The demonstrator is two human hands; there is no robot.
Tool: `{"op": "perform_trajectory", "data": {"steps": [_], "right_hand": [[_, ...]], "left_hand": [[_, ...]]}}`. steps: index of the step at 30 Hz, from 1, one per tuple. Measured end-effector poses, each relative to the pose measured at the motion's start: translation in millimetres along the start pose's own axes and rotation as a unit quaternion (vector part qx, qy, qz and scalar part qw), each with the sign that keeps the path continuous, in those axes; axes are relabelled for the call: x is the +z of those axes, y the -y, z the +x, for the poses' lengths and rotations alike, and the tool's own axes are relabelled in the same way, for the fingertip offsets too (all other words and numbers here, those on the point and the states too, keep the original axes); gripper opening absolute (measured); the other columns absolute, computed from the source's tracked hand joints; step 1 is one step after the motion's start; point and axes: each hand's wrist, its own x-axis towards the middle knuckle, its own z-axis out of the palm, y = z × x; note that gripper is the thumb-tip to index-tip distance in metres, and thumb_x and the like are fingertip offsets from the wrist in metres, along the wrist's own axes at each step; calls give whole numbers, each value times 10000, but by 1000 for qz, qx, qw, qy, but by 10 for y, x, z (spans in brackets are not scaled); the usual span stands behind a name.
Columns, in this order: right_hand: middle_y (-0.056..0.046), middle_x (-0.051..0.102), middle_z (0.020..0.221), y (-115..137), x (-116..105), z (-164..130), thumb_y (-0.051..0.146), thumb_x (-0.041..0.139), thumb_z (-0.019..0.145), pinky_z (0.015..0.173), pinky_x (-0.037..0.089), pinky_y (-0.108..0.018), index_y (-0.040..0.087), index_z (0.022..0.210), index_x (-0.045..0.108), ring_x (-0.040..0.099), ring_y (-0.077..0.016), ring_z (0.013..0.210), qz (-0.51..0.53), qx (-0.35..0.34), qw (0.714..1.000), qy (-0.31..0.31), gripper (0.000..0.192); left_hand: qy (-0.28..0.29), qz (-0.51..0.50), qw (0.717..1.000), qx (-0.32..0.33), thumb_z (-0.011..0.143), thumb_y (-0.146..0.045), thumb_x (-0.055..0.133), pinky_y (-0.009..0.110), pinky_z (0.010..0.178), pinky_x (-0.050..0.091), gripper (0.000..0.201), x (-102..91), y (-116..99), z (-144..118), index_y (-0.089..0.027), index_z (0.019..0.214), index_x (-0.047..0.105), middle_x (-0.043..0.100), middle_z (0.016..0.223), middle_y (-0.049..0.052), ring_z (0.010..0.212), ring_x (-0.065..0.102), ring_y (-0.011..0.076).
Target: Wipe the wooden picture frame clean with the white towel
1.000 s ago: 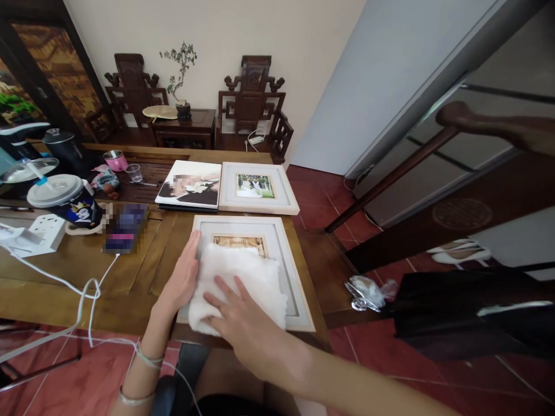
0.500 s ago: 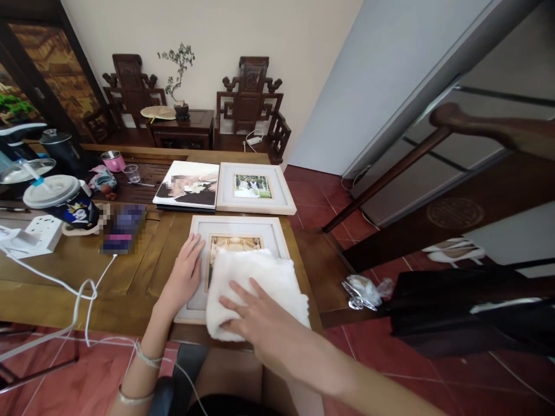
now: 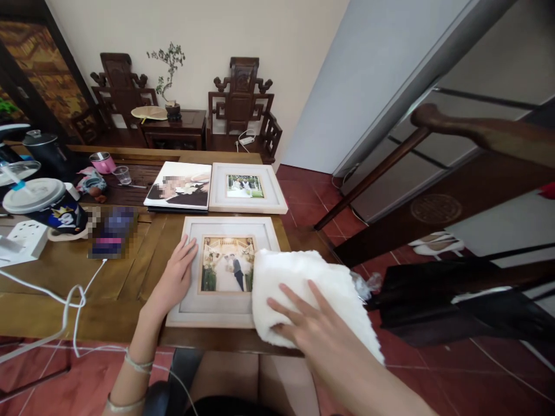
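Note:
A white framed photo (image 3: pixel 225 228) lies flat at the near edge of the wooden table (image 3: pixel 65 277). My left hand (image 3: pixel 173 277) rests flat on the frame's left border, fingers spread. My right hand (image 3: pixel 310 323) presses a fluffy white cloth (image 3: pixel 299 280) with open fingers over the frame's right edge; part of the cloth hangs past the table's right side. The picture inside the frame is uncovered.
Behind it lie a second white frame (image 3: pixel 247 188) and a photo print (image 3: pixel 178 185). On the left stand a lidded cup (image 3: pixel 43 202), a phone (image 3: pixel 111 231), a power strip (image 3: pixel 23 240) and white cables (image 3: pixel 73 300). Carved chairs (image 3: pixel 240 107) line the back wall. A dark bag (image 3: pixel 446 294) sits right.
My right hand slid the cloth from the middle of the frame to its right edge, uncovering the picture. My left hand stayed on the left border.

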Motion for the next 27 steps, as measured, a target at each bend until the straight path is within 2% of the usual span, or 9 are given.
{"op": "perform_trajectory", "data": {"steps": [3,6,11,16,19,21,24,27], "right_hand": [[8,550,1376,-134,12,-31,-24,484,689,1071,172,-722,335,1041,737,317,-366,1381,7,29,1000,1,563],[23,533,1391,-257,-45,127,-66,434,612,1082,170,-701,320,1031,743,282,-346,1401,0,48,999,0,648],[20,497,1425,-556,-131,569,-89,399,618,1104,196,-654,269,1103,719,235,-327,1422,-28,62,995,-77,683],[-25,413,1492,-768,-168,996,-100,404,672,1079,251,-662,210,1269,618,216,-377,1418,-90,85,981,-149,706],[-54,348,1529,-637,-275,1262,-91,415,700,1077,247,-670,179,1374,512,187,-397,1421,-97,83,975,-181,733],[-36,295,1555,-442,-348,1458,-73,441,731,1102,196,-668,198,1391,492,137,-401,1431,-103,41,975,-192,715],[-9,269,1567,-121,-383,1747,-10,470,821,1139,95,-642,226,1354,536,78,-386,1441,-125,-40,977,-167,587],[-17,302,1556,60,-329,1936,65,462,894,1159,100,-595,221,1282,603,110,-360,1444,-130,-58,980,-136,441]], "left_hand": [[13,0,1000,0,941,-100,294,555,1159,254,494,-11,12,1,-163,1403,458,432,1481,135,1461,213,250],[20,-3,1000,-5,929,-91,304,571,1152,261,508,-26,7,0,-180,1403,464,432,1483,124,1458,219,256],[18,-7,1000,0,917,-81,313,555,1157,262,511,-28,-1,-2,-176,1389,483,449,1472,125,1454,235,244],[7,-13,1000,-8,905,-75,325,546,1163,256,511,-5,24,15,-179,1370,508,476,1454,114,1450,248,237],[0,-24,1000,-7,903,-82,342,533,1168,253,512,1,31,29,-202,1372,510,483,1451,98,1447,258,231],[1,-25,1000,-11,903,-86,344,536,1168,251,510,2,31,35,-198,1372,511,480,1454,100,1446,261,234],[-2,-20,1000,-15,901,-87,343,542,1163,259,504,7,32,37,-178,1366,517,488,1444,116,1442,270,241],[-15,-18,1000,-11,895,-83,354,541,1157,278,505,15,38,30,-183,1361,522,509,1424,120,1438,282,242]]}}
